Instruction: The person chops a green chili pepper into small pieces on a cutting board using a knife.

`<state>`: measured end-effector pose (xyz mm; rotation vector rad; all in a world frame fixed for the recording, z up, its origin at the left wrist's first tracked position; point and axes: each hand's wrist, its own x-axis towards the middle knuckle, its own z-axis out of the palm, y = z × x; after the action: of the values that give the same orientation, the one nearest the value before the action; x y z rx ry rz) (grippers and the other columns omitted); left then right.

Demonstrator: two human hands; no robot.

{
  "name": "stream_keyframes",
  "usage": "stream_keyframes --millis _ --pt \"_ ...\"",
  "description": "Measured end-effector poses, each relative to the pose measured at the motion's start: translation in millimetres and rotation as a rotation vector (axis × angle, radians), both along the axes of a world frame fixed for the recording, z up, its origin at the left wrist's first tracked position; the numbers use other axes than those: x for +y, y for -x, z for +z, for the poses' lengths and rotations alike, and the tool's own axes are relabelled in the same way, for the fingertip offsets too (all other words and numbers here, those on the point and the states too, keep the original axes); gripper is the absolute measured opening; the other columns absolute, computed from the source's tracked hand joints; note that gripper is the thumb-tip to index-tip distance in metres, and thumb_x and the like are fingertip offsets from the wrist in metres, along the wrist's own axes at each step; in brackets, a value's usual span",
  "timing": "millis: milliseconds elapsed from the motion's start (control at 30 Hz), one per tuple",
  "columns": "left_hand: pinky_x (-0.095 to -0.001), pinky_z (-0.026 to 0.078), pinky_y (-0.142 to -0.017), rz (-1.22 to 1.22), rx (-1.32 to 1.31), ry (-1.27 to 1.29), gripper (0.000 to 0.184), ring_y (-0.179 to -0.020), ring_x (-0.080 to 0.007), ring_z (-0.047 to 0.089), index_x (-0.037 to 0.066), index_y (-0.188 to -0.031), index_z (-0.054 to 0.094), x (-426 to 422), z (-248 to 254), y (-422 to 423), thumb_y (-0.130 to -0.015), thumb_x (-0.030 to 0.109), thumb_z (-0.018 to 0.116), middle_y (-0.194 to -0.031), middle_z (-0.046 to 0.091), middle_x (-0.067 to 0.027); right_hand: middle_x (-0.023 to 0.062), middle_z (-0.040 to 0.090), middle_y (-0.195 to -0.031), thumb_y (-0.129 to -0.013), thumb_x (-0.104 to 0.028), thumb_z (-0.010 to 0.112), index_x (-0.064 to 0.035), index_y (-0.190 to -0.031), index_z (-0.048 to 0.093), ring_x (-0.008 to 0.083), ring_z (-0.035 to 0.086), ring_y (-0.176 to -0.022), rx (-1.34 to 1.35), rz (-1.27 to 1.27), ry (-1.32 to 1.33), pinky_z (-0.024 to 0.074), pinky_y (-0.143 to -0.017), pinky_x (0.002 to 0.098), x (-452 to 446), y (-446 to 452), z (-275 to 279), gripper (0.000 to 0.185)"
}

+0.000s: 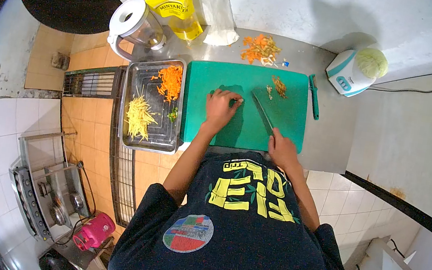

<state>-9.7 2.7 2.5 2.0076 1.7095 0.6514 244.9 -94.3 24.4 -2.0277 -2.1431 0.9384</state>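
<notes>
A green cutting board point(203, 127) lies on the metal counter. Over its middle, my left hand point(222, 108) has its fingers curled together around something small and pale at the fingertips, too small to name. My right hand point(282, 146) grips the handle of a knife point(262, 110) at the board's front right, the blade pointing up and left across the board. Small pale bits point(269, 92) and a little brown chopped heap point(279, 87) lie right of the blade tip. To the left, a metal tray point(180, 108) holds orange shreds point(170, 82), pale yellow strips point(140, 117) and green pieces point(173, 114).
A peeler point(314, 98) lies right of the board. Behind are orange peelings point(260, 48), a yellow oil pouch point(180, 15) and a blender jug point(139, 23). At the back right, a pale green round vegetable point(370, 63) sits on a white appliance point(346, 75).
</notes>
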Motion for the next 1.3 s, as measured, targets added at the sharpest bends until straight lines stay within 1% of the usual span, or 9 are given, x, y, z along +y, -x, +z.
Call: stream_keyframes --millis 67,167,567,667,767,867,967,1167,1300 --pt "-0.0508 0.046 -0.091 0.006 -0.007 0.02 0.017 -0.104 -0.0319 0.064 0.019 -0.096 0.077 1 3 -1 -0.086 0.033 0.075 -0.103 0.075 -0.003 0.0286 0.066 -0.077 -0.1 -0.028 0.05 -0.008 -0.127 0.053 0.0491 0.065 -0.072 0.017 0.004 -0.047 0.0502 -0.067 0.0629 -4 4 -5 0.034" --pt "-0.0454 0.044 -0.086 0.017 0.013 -0.062 0.011 -0.099 -0.0256 0.063 0.019 -0.092 0.078 -1 4 -4 -0.085 0.027 0.076 -0.094 0.074 0.0007 0.0285 0.066 -0.077 -0.1 -0.028 0.05 -0.0083 -0.124 0.052 0.0492 0.065 -0.072 0.057 0.014 -0.033 0.0503 -0.067 0.0628 -4 8 -5 0.031" --pt "-0.0473 0.044 -0.084 0.051 0.02 -0.037 0.012 -0.097 -0.0267 0.063 0.019 -0.086 0.079 -1 -1 -5 -0.084 0.031 0.076 -0.095 0.075 -0.003 0.0278 0.067 -0.078 -0.1 -0.026 0.05 -0.0086 -0.125 0.051 0.0487 0.066 -0.073 0.03 0.042 -0.024 0.0503 -0.067 0.0624 -5 15 12 0.03" --pt "-0.0475 0.043 -0.085 0.058 0.011 -0.032 0.014 -0.097 -0.0274 0.063 0.019 -0.086 0.079 -3 -2 -4 -0.084 0.032 0.076 -0.094 0.074 -0.0038 0.0275 0.067 -0.079 -0.1 -0.026 0.05 -0.0089 -0.125 0.051 0.0486 0.066 -0.073 0.033 0.063 -0.004 0.0502 -0.067 0.0626 -7 15 9 0.031" --pt "-0.0469 0.042 -0.085 0.074 0.017 -0.128 0.015 -0.098 -0.0278 0.062 0.019 -0.086 0.079 -4 -13 -4 -0.084 0.033 0.075 -0.093 0.073 -0.0045 0.0271 0.067 -0.079 -0.1 -0.026 0.05 -0.0088 -0.125 0.051 0.0484 0.066 -0.073 0.035 0.073 -0.009 0.0498 -0.068 0.0629 -7 14 5 0.031" --pt "-0.0464 0.042 -0.085 0.078 0.027 -0.112 0.014 -0.097 -0.027 0.062 0.02 -0.086 0.079 -4 -4 -5 -0.082 0.033 0.076 -0.09 0.073 -0.0033 0.0267 0.068 -0.08 -0.1 -0.026 0.05 -0.0085 -0.126 0.051 0.0486 0.066 -0.074 0.006 0.073 0.007 0.05 -0.07 0.0626 -6 17 12 0.031" --pt "-0.0489 0.043 -0.094 0.06 0.019 0.022 0.018 -0.102 -0.0295 0.063 0.019 -0.09 0.08 -3 1 -4 -0.084 0.035 0.074 -0.098 0.074 -0.0045 0.0268 0.068 -0.082 -0.101 -0.026 0.049 -0.0081 -0.128 0.052 0.0488 0.066 -0.075 -0.035 0.053 -0.007 0.0505 -0.07 0.0619 -5 21 18 0.032" --pt "-0.0479 0.043 -0.092 0.056 0.002 0.027 0.018 -0.1 -0.0291 0.064 0.019 -0.088 0.08 -2 -2 -2 -0.082 0.035 0.076 -0.096 0.073 -0.0045 0.0281 0.068 -0.083 -0.102 -0.026 0.048 -0.0082 -0.129 0.052 0.0489 0.067 -0.076 -0.048 0.065 0.011 0.0509 -0.071 0.0619 -2 23 12 0.033" --pt "-0.0452 0.041 -0.083 0.071 -0.002 -0.086 0.011 -0.094 -0.0249 0.063 0.021 -0.084 0.08 -4 -4 -3 -0.079 0.03 0.078 -0.084 0.072 -0.002 0.0279 0.068 -0.082 -0.102 -0.027 0.048 -0.0086 -0.13 0.052 0.0489 0.067 -0.075 -0.068 0.082 0.008 0.0508 -0.071 0.0618 -1 25 11 0.034"
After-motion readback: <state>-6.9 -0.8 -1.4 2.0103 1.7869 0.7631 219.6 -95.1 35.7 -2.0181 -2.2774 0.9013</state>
